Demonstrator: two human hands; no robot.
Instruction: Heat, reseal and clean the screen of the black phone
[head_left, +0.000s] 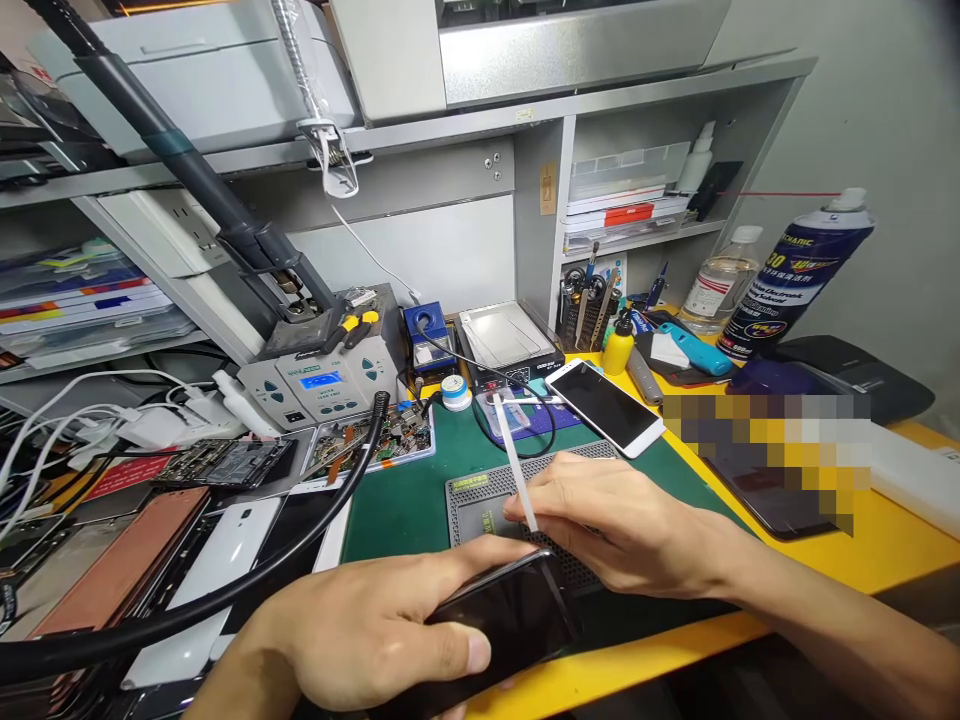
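A black smartphone (517,610) is gripped in my left hand (375,625), thumb over its dark glass face and fingers along the far edge. My right hand (615,515) pinches a thin, flat white strip (512,450), which looks like a plastic pry tool. Its lower end is close to the phone's upper edge; whether the two touch I cannot tell. Beneath both hands lies a grey perforated pad (469,510) on the green work mat (390,510). Past my right hand rests a white-framed smartphone (606,402) with a dark screen.
A black hose (330,540) curves across the left side in front of several stacked phones. Behind stand a soldering station (322,380), a tray of small parts (367,445) and a heating plate (506,340). A spray can (795,270) and clear bottle (720,280) stand at right.
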